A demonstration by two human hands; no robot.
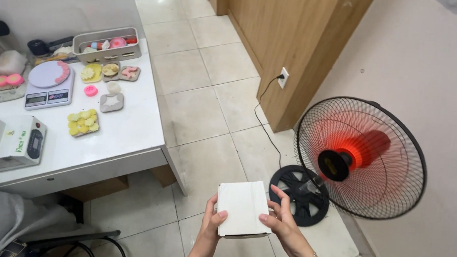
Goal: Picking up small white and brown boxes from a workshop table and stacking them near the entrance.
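white box (243, 208) | clasped between left hand (211, 219) and right hand (281, 220) | over tiled floor (207, 115) | beside standing fan (359, 158)

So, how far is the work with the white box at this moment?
Done: the white box is off the table and over the floor. In hand: the left hand and right hand grip its two sides; its top looks closed. Left: it is not set down anywhere, and the moulds lie untouched on the table.
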